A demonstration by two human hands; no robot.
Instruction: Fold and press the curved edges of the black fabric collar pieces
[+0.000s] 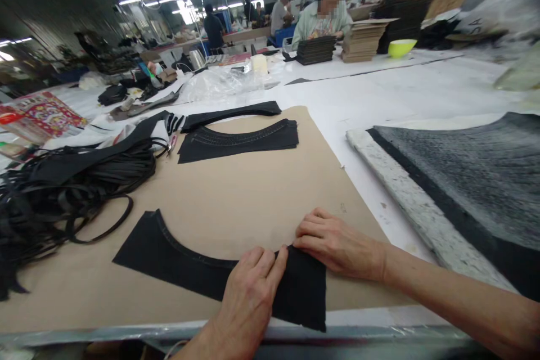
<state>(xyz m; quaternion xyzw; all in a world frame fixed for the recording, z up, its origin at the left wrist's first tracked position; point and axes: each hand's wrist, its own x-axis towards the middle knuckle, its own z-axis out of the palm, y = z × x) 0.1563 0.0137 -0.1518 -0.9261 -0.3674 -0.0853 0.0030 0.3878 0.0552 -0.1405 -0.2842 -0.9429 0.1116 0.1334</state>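
A black fabric piece (pixel 185 261) with a deep curved upper edge lies flat on brown paper at the table's front. Along the curve runs a narrow folded or stitched band. My left hand (pixel 255 284) rests on the piece right of its middle, fingers curled together and pressing at the curved edge. Close beside it, my right hand (pixel 331 242) pinches that edge near its right end, the fingertips almost meeting the left ones. The fingers hide part of the edge. Farther back lies a small stack of similar black pieces (pixel 240 143), with another curved black piece (pixel 232 113) behind.
Black strips (pixel 93 180) lie tangled at the left on the brown paper (pixel 236 197). At the right is a speckled foam slab (pixel 392 191) under dark material (pixel 464 180). Across the white table, a co-worker (pixel 323 17) sits behind stacked pieces and a yellow-green bowl (pixel 401 48).
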